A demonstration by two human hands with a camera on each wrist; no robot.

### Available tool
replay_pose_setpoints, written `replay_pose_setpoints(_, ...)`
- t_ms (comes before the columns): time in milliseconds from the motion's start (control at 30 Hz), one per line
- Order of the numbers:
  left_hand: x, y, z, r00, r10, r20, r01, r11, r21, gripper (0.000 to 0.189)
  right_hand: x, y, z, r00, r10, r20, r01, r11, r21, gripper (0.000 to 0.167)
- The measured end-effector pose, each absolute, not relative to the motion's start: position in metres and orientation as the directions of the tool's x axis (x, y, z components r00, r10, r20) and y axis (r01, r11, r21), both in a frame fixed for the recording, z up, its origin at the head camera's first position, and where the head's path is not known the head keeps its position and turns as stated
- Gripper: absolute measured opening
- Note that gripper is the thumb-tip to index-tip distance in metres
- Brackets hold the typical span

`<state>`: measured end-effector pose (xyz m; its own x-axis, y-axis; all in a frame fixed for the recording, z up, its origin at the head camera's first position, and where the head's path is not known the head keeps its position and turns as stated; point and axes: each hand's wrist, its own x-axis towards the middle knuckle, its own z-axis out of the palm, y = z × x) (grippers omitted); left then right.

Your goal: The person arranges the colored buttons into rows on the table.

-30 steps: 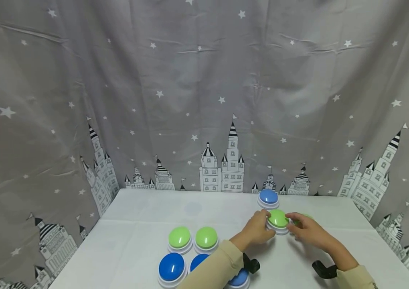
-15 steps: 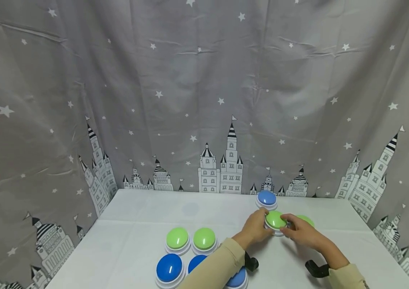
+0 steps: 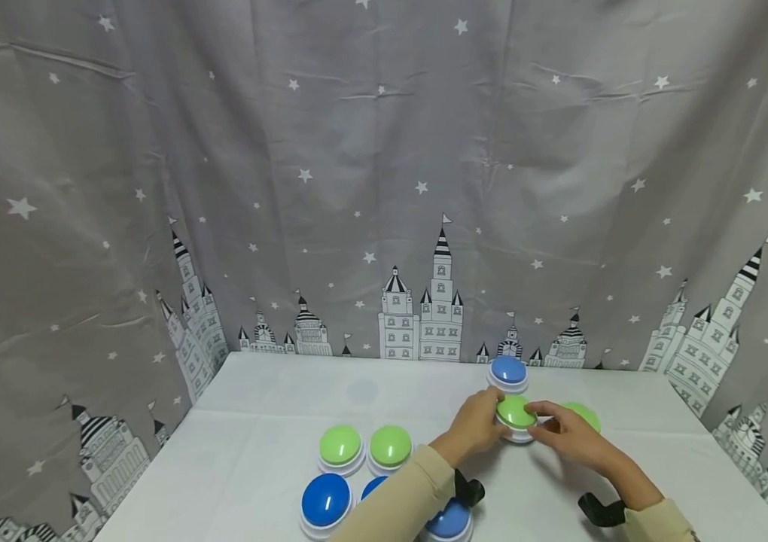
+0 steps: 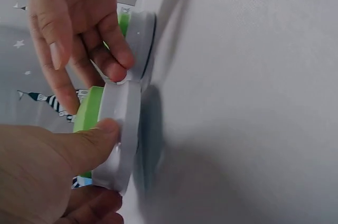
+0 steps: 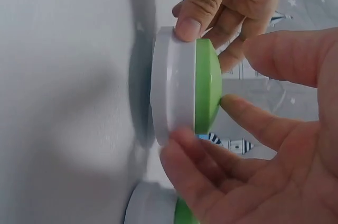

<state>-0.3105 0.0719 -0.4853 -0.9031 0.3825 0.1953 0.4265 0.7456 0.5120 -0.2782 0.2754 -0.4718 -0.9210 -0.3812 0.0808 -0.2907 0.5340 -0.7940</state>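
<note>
My left hand (image 3: 475,425) grips a green push button (image 3: 516,410) with a white base, thumb on the near side of the base and fingers round the far side. The right hand (image 3: 574,436) is at the button's right side. In the right wrist view its fingertips (image 5: 182,150) are at the white base and another finger meets the edge of the green dome (image 5: 208,86), while its thumb (image 5: 285,55) stands off. Behind the held button is a blue button (image 3: 509,369). A second green button (image 3: 583,415) lies to the right, partly hidden by the right hand.
Two more green buttons (image 3: 339,445) stand left on the white table (image 3: 255,421). In front of them are blue buttons (image 3: 325,500), some partly covered by the left sleeve (image 3: 397,497). A grey curtain (image 3: 330,188) with castles hangs behind the table.
The held green button has shifted slightly left, away from the green button on the right. Both hands moved with it. The head view also swayed a little.
</note>
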Motion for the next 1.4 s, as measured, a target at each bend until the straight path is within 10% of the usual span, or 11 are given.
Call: replay_pose_setpoints(1400,-0.247,-0.041,-0.463,-0.863,0.466,0.197,0.505,0.804,0.314,0.052,-0.24,0.198,-0.475,-0.774,-0.615,0.152,-0.427,0.33,-0.842,0.051)
